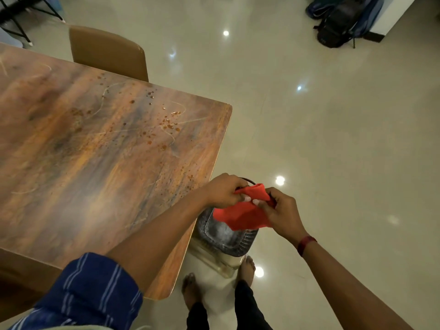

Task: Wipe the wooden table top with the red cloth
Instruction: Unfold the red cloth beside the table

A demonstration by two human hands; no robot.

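Both hands, left (225, 190) and right (281, 214), pinch the cloth (240, 216) off the table's (95, 151) corner; soft, light, best bunched.

Dim scene; ceiling-light glare dots the floor (309, 139); edges perhaps warped.

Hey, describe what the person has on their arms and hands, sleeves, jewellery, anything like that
The left arm wears a dark blue sleeve with thin pale stripes, rolled up near the elbow. The right arm is bare, with a red band at the wrist. Both hands are bare: no gloves, no visible rings.
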